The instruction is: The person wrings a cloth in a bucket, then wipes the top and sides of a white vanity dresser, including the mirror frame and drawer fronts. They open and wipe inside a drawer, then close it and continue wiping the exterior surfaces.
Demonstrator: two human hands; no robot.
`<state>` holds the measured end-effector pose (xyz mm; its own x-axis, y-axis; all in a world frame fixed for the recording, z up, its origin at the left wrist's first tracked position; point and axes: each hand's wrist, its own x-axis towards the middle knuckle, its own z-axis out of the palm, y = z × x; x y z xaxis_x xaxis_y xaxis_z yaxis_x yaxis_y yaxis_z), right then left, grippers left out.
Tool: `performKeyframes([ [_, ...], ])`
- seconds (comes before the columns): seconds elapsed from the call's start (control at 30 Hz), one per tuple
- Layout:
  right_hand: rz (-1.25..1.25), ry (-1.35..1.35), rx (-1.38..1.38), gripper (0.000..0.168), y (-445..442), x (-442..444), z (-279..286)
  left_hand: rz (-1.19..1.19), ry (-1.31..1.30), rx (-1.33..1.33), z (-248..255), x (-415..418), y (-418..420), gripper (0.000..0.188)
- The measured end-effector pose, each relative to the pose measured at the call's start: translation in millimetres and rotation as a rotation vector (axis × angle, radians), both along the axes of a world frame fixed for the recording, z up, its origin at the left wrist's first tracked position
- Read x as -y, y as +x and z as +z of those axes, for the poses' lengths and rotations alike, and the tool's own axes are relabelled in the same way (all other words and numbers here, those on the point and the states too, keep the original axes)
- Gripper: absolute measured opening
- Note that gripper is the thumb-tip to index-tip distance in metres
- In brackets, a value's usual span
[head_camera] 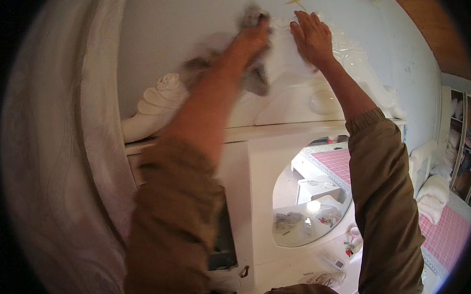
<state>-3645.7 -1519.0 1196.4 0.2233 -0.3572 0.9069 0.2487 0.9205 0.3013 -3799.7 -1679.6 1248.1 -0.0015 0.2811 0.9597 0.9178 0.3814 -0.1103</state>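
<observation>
My left hand (257,35) is raised at the top of a white carved dresser crest (291,71), closed on a grey cloth (256,78). The cloth and the hand are blurred; part of the cloth bunches above the fingers and part hangs below the wrist. My right hand (313,37) lies with its fingers spread on the crest's upper edge, holding nothing. A yellowish tape cross (295,2) is on the pale wall just above it. Below the crest runs the dresser's ledge (235,133), over an oval mirror (311,191).
A curtain (45,153) hangs at the left. Carved scrollwork (165,91) stands on the ledge. The dresser top (302,267) bears a crumpled cloth (327,279), a small box (333,260) and a cup (354,232). At the right are a bed (442,233) and open shelves (457,139).
</observation>
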Motion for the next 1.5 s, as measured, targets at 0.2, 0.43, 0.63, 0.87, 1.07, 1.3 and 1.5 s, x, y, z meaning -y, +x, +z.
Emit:
performKeyframes([
  [0.2,-0.229,0.050,0.005,0.046,9,-12,-13,-0.681,-0.179,0.755,-63,19,62,0.069],
  [0.43,-0.256,-0.016,0.030,0.047,7,-12,-18,0.105,-0.268,0.340,-127,76,103,0.056],
  [0.63,-0.188,-0.020,0.075,0.042,9,-14,-7,0.523,-0.501,0.006,-138,137,103,0.055],
  [0.87,-0.167,0.024,0.093,0.041,18,-13,-8,0.339,0.017,0.220,-153,170,82,0.056],
  [1.07,-0.210,0.016,0.037,0.041,12,-16,-6,0.476,0.243,0.229,-166,179,61,0.065],
  [1.3,-0.201,0.075,0.008,0.042,14,-24,-4,0.570,0.188,0.483,-192,228,74,0.068],
  [1.5,-0.245,0.022,-0.019,0.042,11,-30,-1,0.444,0.150,0.668,-195,272,65,0.055],
])
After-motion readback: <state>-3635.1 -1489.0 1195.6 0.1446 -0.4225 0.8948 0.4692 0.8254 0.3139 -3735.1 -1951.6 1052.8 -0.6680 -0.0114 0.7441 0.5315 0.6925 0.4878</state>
